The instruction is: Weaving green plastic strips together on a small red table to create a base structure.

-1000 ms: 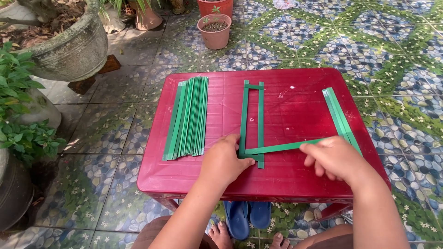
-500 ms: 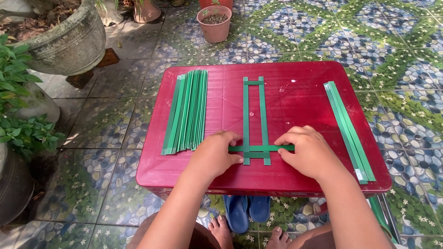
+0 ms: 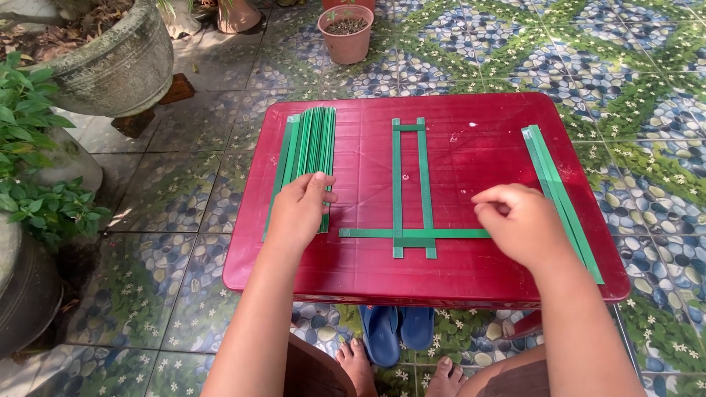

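A patio paved with blue-and-green floral tiles (image 3: pixel 456 59) is seen from above, with a low red plastic table (image 3: pixel 471 117) set at its centre. On the table's left side a bundle of green strips (image 3: pixel 309 140) is laid lengthwise, and the left hand (image 3: pixel 298 209) is rested on its near end, fingers curled over the strips, though whether any strip is actually gripped cannot be told. In the middle of the table two upright green strips (image 3: pixel 410 176) are laid side by side, joined by a short crosspiece at the far end and crossed near the front edge by a long horizontal strip (image 3: pixel 368 233). The right hand (image 3: pixel 518 220) is held just above the table beside the right end of that horizontal strip, its fingers loosely bent and nothing held in it. A few more green strips (image 3: pixel 548 169) are placed along the right edge of the table. A small terracotta pot (image 3: pixel 346 33) is seen beyond the table, a large stone planter (image 3: pixel 110 66) at upper left, and blue sandals (image 3: pixel 401 331) beneath the table beside bare feet (image 3: pixel 360 364).
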